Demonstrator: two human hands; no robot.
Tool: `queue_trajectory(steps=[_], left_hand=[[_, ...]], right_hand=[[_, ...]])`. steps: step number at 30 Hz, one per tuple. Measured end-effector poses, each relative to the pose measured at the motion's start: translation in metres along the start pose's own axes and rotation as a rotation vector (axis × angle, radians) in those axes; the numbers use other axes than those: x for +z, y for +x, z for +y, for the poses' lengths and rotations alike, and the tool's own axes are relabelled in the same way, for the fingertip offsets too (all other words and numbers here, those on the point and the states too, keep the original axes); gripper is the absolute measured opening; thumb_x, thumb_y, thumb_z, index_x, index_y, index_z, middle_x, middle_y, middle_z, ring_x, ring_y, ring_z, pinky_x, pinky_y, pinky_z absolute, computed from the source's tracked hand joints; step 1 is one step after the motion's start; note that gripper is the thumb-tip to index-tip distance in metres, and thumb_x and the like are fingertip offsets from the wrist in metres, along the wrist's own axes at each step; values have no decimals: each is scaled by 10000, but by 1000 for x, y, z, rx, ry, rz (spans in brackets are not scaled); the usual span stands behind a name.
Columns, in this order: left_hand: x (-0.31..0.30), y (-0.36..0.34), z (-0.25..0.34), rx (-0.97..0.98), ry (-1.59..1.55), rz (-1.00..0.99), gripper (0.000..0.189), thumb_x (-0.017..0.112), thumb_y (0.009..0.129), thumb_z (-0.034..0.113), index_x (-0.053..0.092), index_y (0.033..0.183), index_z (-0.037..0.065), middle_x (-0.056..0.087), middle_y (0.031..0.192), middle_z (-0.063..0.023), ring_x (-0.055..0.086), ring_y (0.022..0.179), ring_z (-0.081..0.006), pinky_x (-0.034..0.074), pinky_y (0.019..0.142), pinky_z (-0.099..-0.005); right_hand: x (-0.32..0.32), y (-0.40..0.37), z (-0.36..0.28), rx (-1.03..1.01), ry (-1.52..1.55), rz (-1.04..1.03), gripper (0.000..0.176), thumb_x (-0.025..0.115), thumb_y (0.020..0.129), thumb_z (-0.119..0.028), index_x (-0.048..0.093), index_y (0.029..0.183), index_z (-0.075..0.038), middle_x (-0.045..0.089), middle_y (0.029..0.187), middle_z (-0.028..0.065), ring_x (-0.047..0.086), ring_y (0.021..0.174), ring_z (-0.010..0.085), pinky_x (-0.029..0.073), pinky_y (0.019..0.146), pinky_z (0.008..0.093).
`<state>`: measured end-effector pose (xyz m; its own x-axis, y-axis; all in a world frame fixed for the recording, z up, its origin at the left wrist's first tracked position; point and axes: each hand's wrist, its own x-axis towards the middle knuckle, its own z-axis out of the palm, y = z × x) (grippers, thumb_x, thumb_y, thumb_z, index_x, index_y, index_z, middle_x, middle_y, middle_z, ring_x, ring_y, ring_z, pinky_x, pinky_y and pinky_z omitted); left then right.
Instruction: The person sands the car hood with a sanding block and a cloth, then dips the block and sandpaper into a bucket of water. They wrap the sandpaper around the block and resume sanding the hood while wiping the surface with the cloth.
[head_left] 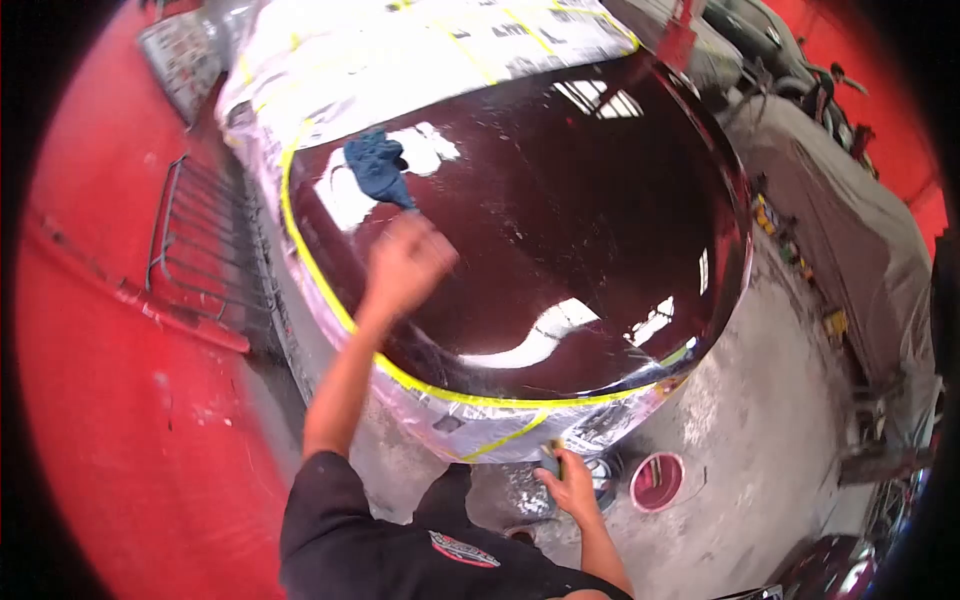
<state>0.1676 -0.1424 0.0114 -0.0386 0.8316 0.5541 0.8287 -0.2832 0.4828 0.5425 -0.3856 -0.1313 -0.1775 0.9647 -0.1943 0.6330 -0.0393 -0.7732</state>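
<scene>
My left hand (pixel 408 262) is over the left part of a glossy dark red car hood (pixel 600 230), blurred by motion, with its fingers curled in. From its fingertips a crumpled blue cloth (pixel 376 166) stretches away, narrow near the hand and bunched at the far end, above a bright reflection. Low at the front of the car, my right hand (pixel 572 486) is closed around a small grey and tan block-like piece (pixel 551 457), whose exact kind is unclear. Yellow masking tape (pixel 480 400) borders the hood, with plastic sheeting (pixel 420 405) below it.
White sheeting (pixel 380 65) covers the car behind the hood. A pink bucket (pixel 658 482) with something inside stands on the wet grey floor (pixel 740 430). A metal rack (pixel 205 235) leans at the left, and a covered vehicle (pixel 830 230) stands at the right.
</scene>
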Motion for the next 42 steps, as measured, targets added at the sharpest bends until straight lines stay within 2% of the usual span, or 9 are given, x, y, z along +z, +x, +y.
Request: queue_trajectory(steps=[1,3,7,13,28,32,35,37,42], left_hand=[[-5,42,-24,-406,-27,97,474,695,894,325,612,1244,17,672,1125,-236,665,983,-399,517,897,-449],[19,113,-147,-53,328,409,730,669,869,592,532,1412,124,481,1441,-291,401,1361,-501,378,1084,-578],[55,164,-210,-473,746,-111,925,527,782,842,375,1543,339,251,1636,-154,194,1471,-518,118,1089,-796],[54,144,-294,-139,635,-51,827,489,905,713,442,1507,147,397,1524,-287,375,1406,-460,313,1161,-495],[82,-3,-46,-310,283,-214,776,669,904,548,477,1470,53,458,1500,-142,400,1410,-276,291,1165,-362],[92,-4,-45,-322,254,-252,758,664,885,593,543,1426,76,536,1432,-139,470,1357,-265,328,1139,-365],[99,-9,-30,-291,381,-137,766,643,876,628,563,1409,84,531,1440,-168,464,1369,-293,333,1139,-387],[95,-2,-56,-227,487,-127,823,582,870,689,494,1481,145,443,1520,-217,384,1433,-378,311,1160,-423],[113,-13,-59,-191,725,-42,755,550,894,653,432,1522,251,364,1569,-229,344,1440,-428,288,1151,-551]], right_hand=[[6,-11,20,125,-23,64,581,804,809,-365,593,1208,2,645,1115,233,622,1043,414,499,898,467],[21,-42,77,302,-151,95,559,777,832,-357,588,1220,-2,638,1156,248,619,1069,425,497,914,485],[45,-122,162,552,-168,233,485,759,834,-325,604,1197,-43,677,1076,237,657,989,432,516,862,483],[61,-198,215,1085,-54,87,475,705,819,-338,646,1209,-73,709,1069,212,669,1021,409,519,883,483],[194,-53,563,1075,-43,-169,646,688,853,-193,455,1450,-107,405,1516,220,402,1401,369,403,1128,454],[243,-56,613,1153,-20,-213,403,626,906,-215,631,1280,-65,606,1332,203,611,1179,387,488,983,526],[307,-81,721,411,-395,-560,436,550,942,-342,656,1260,-63,620,1314,207,611,1186,380,501,954,527],[303,-116,734,744,-259,-541,515,499,949,-418,645,1270,-42,657,1228,240,635,1140,395,510,933,512],[26,-146,463,902,-90,198,471,603,943,-336,634,1253,18,672,1154,272,646,1090,425,501,954,475]])
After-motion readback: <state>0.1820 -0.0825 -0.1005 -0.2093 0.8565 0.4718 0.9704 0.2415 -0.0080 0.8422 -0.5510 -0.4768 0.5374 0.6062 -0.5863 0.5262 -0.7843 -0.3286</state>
